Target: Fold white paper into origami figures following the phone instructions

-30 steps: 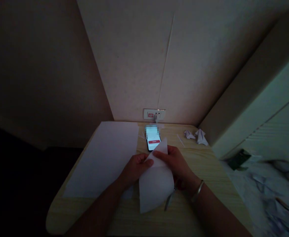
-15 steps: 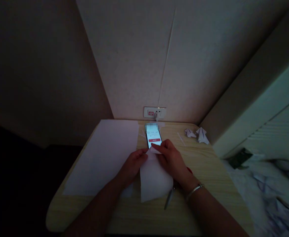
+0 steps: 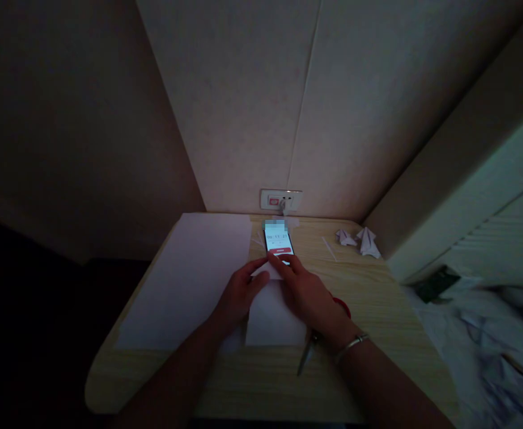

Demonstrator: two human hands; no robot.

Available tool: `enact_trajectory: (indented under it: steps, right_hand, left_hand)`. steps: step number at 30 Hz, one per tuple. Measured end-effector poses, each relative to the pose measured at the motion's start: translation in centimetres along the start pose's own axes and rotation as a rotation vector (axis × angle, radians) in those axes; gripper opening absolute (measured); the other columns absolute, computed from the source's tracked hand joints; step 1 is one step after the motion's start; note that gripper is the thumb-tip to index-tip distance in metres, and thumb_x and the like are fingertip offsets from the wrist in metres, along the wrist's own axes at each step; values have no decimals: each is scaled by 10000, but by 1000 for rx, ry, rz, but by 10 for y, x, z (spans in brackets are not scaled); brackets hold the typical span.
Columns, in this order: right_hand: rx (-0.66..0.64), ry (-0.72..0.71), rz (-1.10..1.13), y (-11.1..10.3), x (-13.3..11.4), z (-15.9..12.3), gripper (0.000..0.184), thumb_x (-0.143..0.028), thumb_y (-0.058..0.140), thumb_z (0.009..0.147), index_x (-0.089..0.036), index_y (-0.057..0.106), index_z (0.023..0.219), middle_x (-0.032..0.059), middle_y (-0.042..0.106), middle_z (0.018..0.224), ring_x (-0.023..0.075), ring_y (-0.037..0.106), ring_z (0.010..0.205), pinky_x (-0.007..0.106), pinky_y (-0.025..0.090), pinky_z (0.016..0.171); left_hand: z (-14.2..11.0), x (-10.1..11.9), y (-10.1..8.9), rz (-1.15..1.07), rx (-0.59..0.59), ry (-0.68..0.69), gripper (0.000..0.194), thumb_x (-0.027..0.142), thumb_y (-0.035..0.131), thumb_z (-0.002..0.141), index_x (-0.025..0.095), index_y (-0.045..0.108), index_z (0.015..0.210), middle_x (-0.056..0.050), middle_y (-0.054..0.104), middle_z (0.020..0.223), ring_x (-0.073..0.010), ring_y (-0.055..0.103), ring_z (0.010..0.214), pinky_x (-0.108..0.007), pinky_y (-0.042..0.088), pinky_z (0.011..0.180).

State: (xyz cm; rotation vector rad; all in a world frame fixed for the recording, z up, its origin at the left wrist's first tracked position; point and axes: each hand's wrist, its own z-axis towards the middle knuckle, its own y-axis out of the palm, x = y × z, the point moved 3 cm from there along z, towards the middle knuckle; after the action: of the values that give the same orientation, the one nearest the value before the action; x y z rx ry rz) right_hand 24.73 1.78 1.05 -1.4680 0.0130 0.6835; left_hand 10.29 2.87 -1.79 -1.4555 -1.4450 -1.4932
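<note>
A sheet of white paper (image 3: 274,316) with its far end folded over lies between my hands at the middle of the table. My left hand (image 3: 242,289) grips the folded part from the left, thumb on top. From the right, my right hand (image 3: 303,289) closes on the same fold, its fingertips meeting those of the left near the top. Just beyond them lies a lit phone (image 3: 278,241), its lower end partly covered by my fingers. Under my right wrist are scissors (image 3: 305,356) with red handles, partly hidden.
Large white sheets (image 3: 189,274) cover the left of the wooden table (image 3: 386,339). Two folded paper shapes (image 3: 367,243) stand at the back right, near a thin paper strip (image 3: 330,248). A wall socket (image 3: 281,201) with a plug is behind the phone.
The paper's far end has been folded down further and its near edge has drawn up and straightened. My right hand has shifted slightly left, closer to the left hand.
</note>
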Motion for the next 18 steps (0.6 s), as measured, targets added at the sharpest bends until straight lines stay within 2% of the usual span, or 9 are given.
enact_trajectory:
  steps: [2,5,8,11,14,16,18]
  right_hand:
    - [30,-35,150,0,0,-1,565,-170,419,880,-239,298,1427,122,440,1360,256,578,1067,412,477,908]
    - [106,-25,404,-2,3,-1,612,-331,557,849,-240,327,1409,102,489,1321,244,525,1130,396,432,958]
    - [115,105,636,-2,11,0,512,-427,497,880,-240,422,1351,81,583,1195,216,572,1013,356,468,859]
    - [50,191,790,2,16,2,434,-457,413,913,-235,494,1278,52,647,998,177,603,804,300,483,685]
    - [11,156,837,6,16,3,363,-436,449,904,-236,529,1195,19,646,873,161,590,727,274,461,629]
    - [47,128,804,7,16,3,295,-409,448,909,-232,551,1121,15,638,865,163,584,758,276,454,664]
    - [96,135,777,6,17,3,265,-400,445,911,-236,543,1095,16,634,890,161,573,759,275,447,670]
  left_hand:
    - [2,-2,-4,-25,57,10,493,347,690,717,168,559,1156,-45,700,868,-119,597,584,-229,457,556]
    - [5,-2,-6,-52,70,45,455,320,703,701,158,556,1099,-56,700,898,-138,618,624,-246,477,574]
    - [4,1,-4,9,74,59,413,308,700,700,144,597,1065,-81,702,972,-157,639,703,-255,486,624]
    - [2,3,-2,105,67,68,387,302,687,709,142,643,1058,-94,695,1050,-179,649,802,-266,488,688]
    - [0,4,0,172,53,101,384,302,685,704,162,659,1061,-84,688,1089,-202,647,883,-287,490,737]
    - [0,5,1,181,45,139,403,276,709,670,175,657,1057,-76,681,1107,-208,639,925,-293,492,759]
    - [1,4,1,150,47,151,412,251,720,650,177,642,1048,-70,690,1068,-192,644,883,-289,497,738]
